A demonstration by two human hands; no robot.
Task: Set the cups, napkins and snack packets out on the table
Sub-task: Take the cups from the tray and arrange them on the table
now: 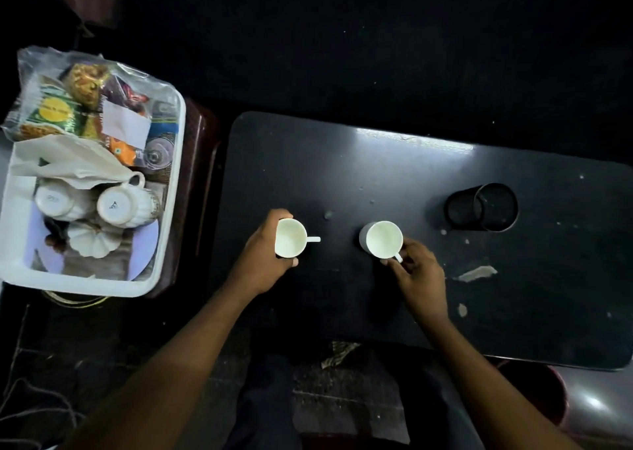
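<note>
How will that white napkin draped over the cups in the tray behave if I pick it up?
The white napkin looks thin and crumpled, so it will probably hang floppy. It appears light, likely lifting with a pinch. It drapes over the upturned cups in the white tray and may snag on a cup handle.

The table [394, 161] is seen as a dark, smooth, semi-glossy board; a bright glare is reflected near its far edge, and pale chips and scuffs are shown toward its right near corner. The two cups [290, 243] [383, 239] held near its left near part look like glazed white ceramic, smooth and faintly shiny inside. The black pen holder [481, 207] toward the right far part appears to be fine metal mesh, matt. Beside the table, a white plastic tray [171, 182] is seen, smooth and slightly glossy, with ribbed glazed cups [128, 204], crumpled matt paper napkins [68, 161] and shiny printed foil snack packets [54, 110] inside.
</note>
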